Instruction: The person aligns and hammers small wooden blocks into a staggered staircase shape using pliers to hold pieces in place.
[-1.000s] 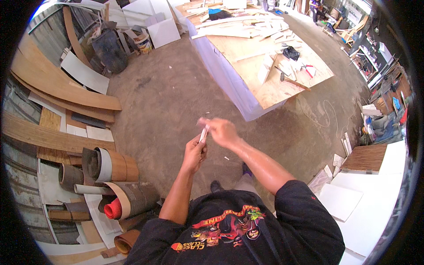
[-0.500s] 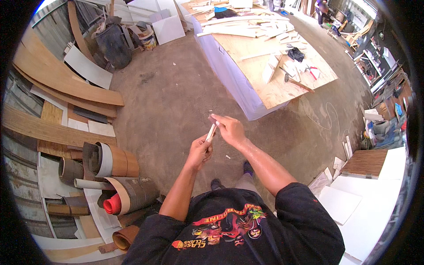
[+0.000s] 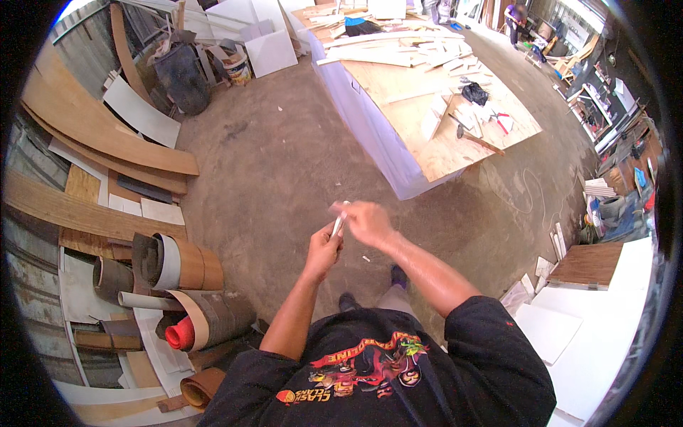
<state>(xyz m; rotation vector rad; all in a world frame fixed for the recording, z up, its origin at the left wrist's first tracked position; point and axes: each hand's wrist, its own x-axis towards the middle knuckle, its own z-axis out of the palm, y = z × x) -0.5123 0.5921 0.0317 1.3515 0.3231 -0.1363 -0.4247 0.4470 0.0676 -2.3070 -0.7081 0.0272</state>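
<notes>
My left hand (image 3: pixel 324 250) is closed around the lower part of a short, narrow strip of pale wood (image 3: pixel 338 225), held upright and slightly tilted in front of my body. Over the strip's upper end, my right hand (image 3: pixel 368 223) is bent with its fingers closed, and motion blurs the fingertips. Something small and brownish seems to be pinched there against the wood, too smeared to name. Both hands are in the air above the concrete floor, short of the work table's near corner.
A wooden-topped table (image 3: pixel 448 160) ahead bears wood strips, a hammer (image 3: pixel 481 141), red-handled pliers (image 3: pixel 504 122) and a black plastic bag (image 3: pixel 474 93). Rolled sheets (image 3: pixel 220 317) and curved boards (image 3: pixel 99 114) line the left. White panels (image 3: pixel 597 320) lie at right. Another person (image 3: pixel 514 25) is far off.
My right hand has shifted slightly down and turned over the strip's top end, now blurred by motion. My left hand still grips the strip, slightly lower in the picture.
</notes>
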